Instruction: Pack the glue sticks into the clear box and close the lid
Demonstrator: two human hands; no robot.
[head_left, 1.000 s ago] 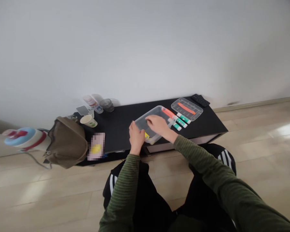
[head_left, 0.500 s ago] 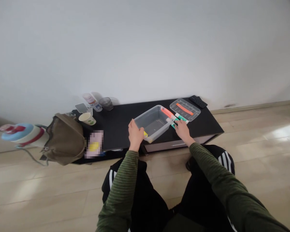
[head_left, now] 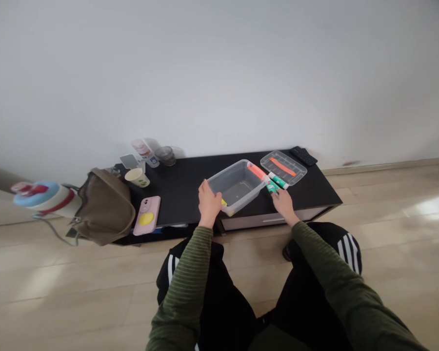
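Observation:
A clear plastic box [head_left: 237, 187] with an orange clip [head_left: 256, 171] at its right end stands on the black cabinet top. My left hand [head_left: 209, 204] grips its left end, thumb over the rim, beside a yellow patch [head_left: 224, 202]. To the right of the box, my right hand [head_left: 284, 204] has its fingers closed on a green-and-white glue stick [head_left: 271, 186], partly covered by the fingertips. A second glue stick [head_left: 279, 180] lies just behind it. The clear lid [head_left: 265, 161] with an orange handle [head_left: 282, 166] lies flat farther back.
A black remote control [head_left: 303, 156] lies at the back right. On the left are a pink phone [head_left: 152, 207], a paper cup [head_left: 137, 178], a dark glass [head_left: 166, 156], a spray bottle [head_left: 145, 152] and a brown bag [head_left: 106, 207] with a bottle [head_left: 46, 197]. A wall runs behind the cabinet [head_left: 183, 187].
The view has shifted slightly, moving the scene right. My right hand has drawn a little away from the box, and more of the glue stick at its fingertips shows. My left hand stays on the box.

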